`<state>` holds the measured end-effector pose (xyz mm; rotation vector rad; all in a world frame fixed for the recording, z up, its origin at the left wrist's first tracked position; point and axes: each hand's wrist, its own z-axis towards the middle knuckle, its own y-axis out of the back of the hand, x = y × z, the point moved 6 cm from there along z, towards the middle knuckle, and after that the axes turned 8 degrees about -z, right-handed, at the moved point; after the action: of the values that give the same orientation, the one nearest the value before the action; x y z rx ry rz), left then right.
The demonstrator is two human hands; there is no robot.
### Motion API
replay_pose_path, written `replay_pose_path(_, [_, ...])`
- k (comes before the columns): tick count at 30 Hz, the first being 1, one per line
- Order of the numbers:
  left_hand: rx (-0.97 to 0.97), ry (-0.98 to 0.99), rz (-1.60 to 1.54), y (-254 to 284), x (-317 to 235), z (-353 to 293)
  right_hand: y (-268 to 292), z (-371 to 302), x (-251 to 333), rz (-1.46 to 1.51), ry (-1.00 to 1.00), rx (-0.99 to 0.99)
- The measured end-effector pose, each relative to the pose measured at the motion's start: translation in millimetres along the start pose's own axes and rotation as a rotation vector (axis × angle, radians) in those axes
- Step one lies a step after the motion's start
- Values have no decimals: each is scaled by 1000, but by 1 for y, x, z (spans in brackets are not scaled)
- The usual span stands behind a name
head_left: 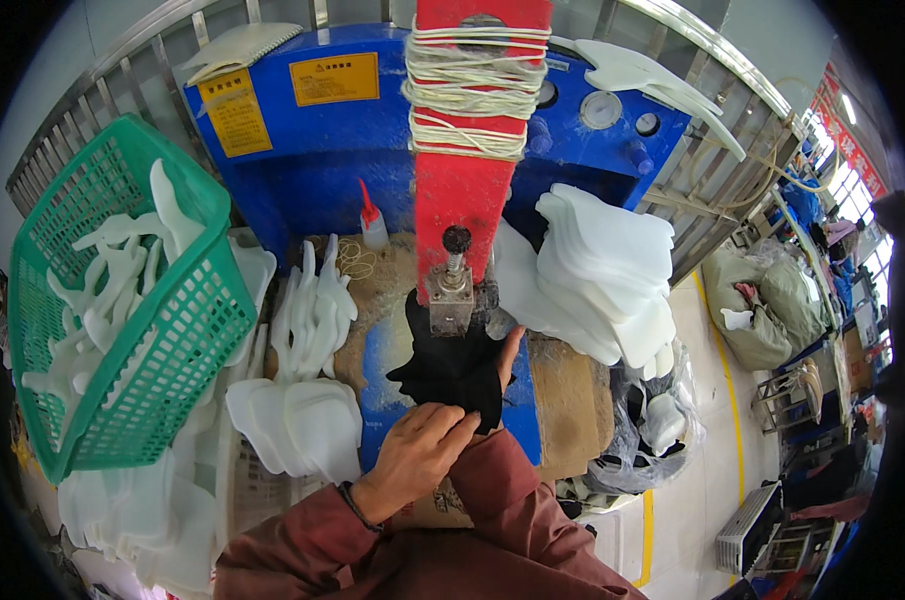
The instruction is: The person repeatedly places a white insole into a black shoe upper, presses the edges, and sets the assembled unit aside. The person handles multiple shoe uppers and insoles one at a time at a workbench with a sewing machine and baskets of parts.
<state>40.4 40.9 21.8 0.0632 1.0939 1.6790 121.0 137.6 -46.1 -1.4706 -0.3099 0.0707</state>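
Observation:
A black fabric piece (458,375) with an irregular outline lies beneath the metal head (451,300) at the end of a red machine arm (470,190). My left hand (423,450) is closed on the fabric's near edge, its fingertips pressed together there. My right hand (512,352) is mostly hidden by the same fabric; only a stretch of finger or thumb shows along its right edge. What its other fingers do is hidden. Pale cord is wound around the red arm.
Stacked white plastic shapes stand right (608,270) and left (313,420) of the worktop. A green basket (163,370) holds more white pieces. Behind are a red-tipped bottle (375,230) and a blue machine body (323,130) with gauges. A clear plastic bag (623,470) hangs at right.

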Motion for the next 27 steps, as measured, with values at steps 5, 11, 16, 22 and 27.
replay_pose_path(5, [1, -53, 16, -6, 3, 11, -2, 5, 13, -53, 37, -98])
replay_pose_path(11, [29, -95, 21, -15, 6, 23, 2, 7, 20, -151, 26, -130])
replay_pose_path(16, [27, -85, 23, -15, 8, 26, 5, 8, 23, -203, -1, -126])
replay_pose_path(22, [13, -46, 42, -6, 17, 23, 10, 23, 18, -274, 67, -267])
replay_pose_path(27, [-8, 19, 43, 8, 17, 12, 2, 17, -8, -210, -81, -167])
